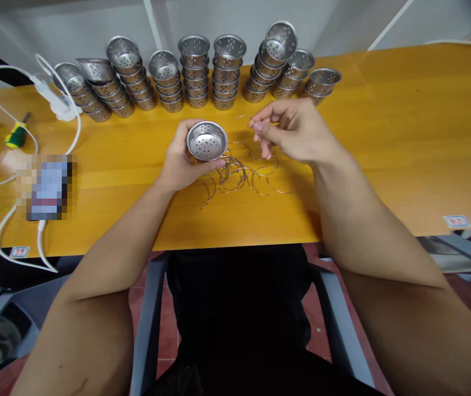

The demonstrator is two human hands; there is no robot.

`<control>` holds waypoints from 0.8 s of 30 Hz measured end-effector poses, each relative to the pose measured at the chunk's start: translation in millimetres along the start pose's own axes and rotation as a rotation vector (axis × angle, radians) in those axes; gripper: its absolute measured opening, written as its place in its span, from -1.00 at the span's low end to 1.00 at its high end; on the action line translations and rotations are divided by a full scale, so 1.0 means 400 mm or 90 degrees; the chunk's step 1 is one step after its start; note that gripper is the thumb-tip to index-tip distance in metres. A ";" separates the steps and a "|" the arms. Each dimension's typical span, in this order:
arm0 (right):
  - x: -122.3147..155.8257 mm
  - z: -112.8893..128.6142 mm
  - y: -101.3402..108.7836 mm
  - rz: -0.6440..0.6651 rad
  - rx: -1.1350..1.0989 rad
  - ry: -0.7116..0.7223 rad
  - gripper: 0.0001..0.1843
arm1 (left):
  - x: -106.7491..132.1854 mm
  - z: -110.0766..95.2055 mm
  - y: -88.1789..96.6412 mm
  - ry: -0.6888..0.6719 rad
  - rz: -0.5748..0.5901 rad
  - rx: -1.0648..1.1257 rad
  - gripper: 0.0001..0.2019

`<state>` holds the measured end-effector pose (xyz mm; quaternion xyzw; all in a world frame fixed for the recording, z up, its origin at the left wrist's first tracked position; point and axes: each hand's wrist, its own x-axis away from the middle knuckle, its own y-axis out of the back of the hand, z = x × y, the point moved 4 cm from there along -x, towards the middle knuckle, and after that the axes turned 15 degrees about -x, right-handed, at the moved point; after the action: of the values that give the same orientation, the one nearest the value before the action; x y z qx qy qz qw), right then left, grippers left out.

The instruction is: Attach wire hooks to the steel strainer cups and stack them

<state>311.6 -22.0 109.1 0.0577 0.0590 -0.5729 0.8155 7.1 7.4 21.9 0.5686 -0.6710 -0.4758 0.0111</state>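
Note:
My left hand (178, 162) is wrapped round a small perforated steel cup (207, 140), open side up, just above the wooden table (384, 137). My right hand (291, 132) pinches a thin curved wire handle (248, 117) between thumb and fingers, to the right of the cup. Under and between both hands lies a loose pile of wire handles (239, 176).
Several stacks of the same perforated cups (194, 71) line the table's far edge. At the left are a white cable with a power strip (56, 102), a green-yellow screwdriver (16, 135) and a blurred-out item (45, 187). Chair arms (148, 308) flank my lap.

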 end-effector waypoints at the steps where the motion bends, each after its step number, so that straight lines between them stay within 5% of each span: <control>1: -0.003 0.000 -0.002 -0.020 -0.015 0.003 -0.61 | 0.000 -0.002 0.001 -0.009 0.000 0.006 0.15; 9: -0.001 -0.016 -0.024 -0.116 0.063 -0.030 -0.42 | -0.001 -0.022 0.001 -0.032 0.029 0.008 0.20; 24: 0.023 -0.007 -0.113 -0.120 0.072 0.053 -0.46 | 0.009 -0.006 -0.006 -0.043 0.003 -0.014 0.10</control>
<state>272.0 -45.2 103.8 0.1216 0.0653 -0.6468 0.7500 8.9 3.3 19.8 0.5506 -0.6668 -0.5021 -0.0038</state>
